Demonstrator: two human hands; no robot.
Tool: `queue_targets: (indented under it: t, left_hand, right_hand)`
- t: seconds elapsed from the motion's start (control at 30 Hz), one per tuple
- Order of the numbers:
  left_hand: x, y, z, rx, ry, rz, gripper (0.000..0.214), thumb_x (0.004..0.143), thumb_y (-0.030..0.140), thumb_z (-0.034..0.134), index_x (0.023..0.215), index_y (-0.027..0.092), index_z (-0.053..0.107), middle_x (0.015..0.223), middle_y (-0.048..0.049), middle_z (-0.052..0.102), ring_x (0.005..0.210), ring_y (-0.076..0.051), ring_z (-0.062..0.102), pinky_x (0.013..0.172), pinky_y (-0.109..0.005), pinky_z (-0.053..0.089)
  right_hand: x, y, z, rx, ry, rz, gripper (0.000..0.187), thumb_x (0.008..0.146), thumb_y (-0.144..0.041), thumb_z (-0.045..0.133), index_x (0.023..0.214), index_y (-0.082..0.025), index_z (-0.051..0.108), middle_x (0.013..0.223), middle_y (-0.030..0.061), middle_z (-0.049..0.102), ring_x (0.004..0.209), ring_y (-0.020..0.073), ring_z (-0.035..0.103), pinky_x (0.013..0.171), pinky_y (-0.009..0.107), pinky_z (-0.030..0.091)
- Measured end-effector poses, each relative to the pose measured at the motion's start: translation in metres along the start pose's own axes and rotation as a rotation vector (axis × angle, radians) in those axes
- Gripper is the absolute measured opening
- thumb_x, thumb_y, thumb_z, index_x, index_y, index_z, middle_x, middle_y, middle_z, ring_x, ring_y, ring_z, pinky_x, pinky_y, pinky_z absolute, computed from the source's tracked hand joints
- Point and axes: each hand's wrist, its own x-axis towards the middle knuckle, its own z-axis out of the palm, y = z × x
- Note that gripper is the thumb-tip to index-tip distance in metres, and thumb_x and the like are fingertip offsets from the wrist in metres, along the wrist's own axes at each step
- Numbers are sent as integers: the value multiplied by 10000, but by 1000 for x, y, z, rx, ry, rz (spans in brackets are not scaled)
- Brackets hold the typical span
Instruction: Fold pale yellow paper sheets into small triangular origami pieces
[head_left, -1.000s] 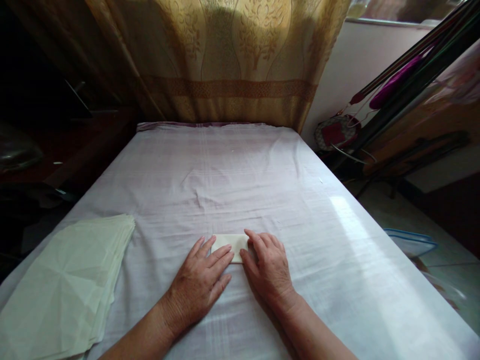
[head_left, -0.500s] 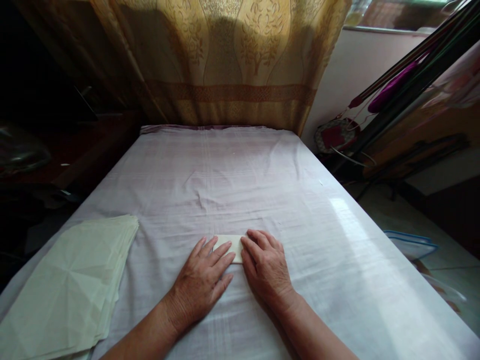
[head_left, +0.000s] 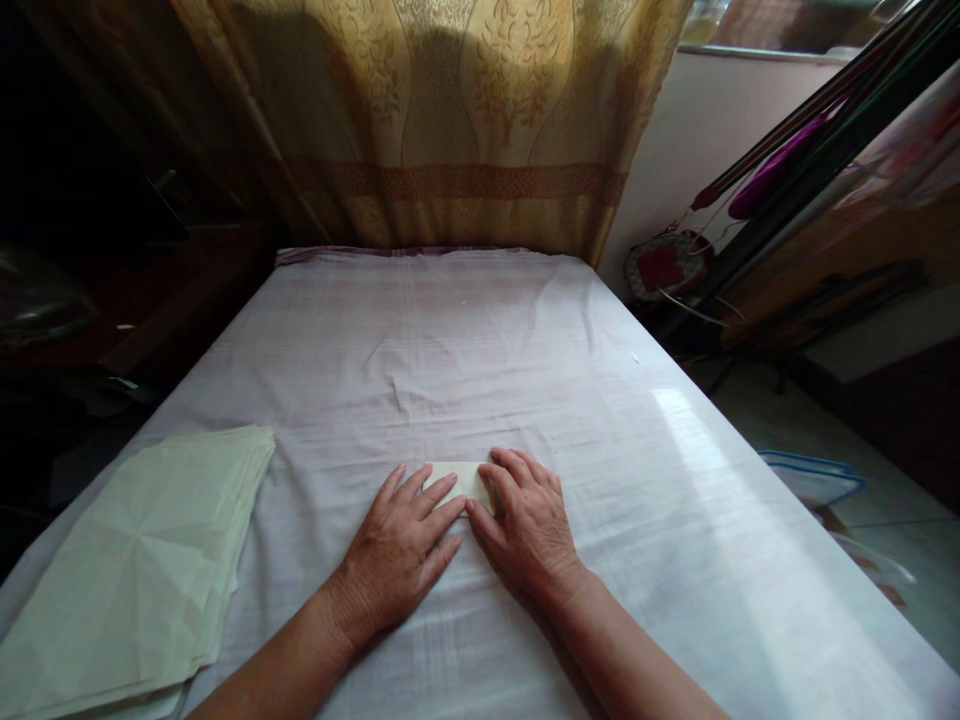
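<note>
Though apart before, hands point(head_left: 401, 545) point(head_left: 531, 525) closer

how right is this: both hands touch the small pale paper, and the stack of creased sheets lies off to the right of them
Only the side is wrong: the head view shows the stack of creased sheets off to the left, beyond the left hand. The rest stands: that hand and the right hand both touch the small pale paper.
</note>
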Motion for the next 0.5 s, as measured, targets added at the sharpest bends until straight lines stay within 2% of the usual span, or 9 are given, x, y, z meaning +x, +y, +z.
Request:
queue_targets:
  t: [0.17, 0.37, 0.5]
  left_hand:
    - [-1, -1, 1, 13, -5, 3, 343, 960, 324, 522, 1279, 253, 626, 1360, -60, 617, 1319, -301, 476, 1135, -574, 307]
    - [-3, -4, -2, 41, -62, 44, 406, 933, 305, 566, 1335, 253, 581, 1395, -69, 587, 1329, -319, 462, 1127, -583, 301]
    - [-2, -6, -9, 49, -112, 90, 521, 897, 404, 621, 1401, 314, 521, 1436, -83, 544, 1334, -353, 452, 1109, -609, 299]
  right_hand:
    - [-1, 1, -4, -14, -19, -6, 295, 845, -299, 661, 1127, -213, 649, 1277, 111, 630, 1233, 289, 521, 999, 454, 404]
    - [-7, 15, -10, -28, -77, 4, 355, 827, -250, 672, 1182, -256, 645, 1355, 88, 602, 1294, 315, 485, 1020, 504, 390]
    - [-9, 20, -12, -36, -89, 13, 356, 828, -246, 679, 1183, -254, 653, 1367, 95, 596, 1314, 324, 474, 1024, 520, 390]
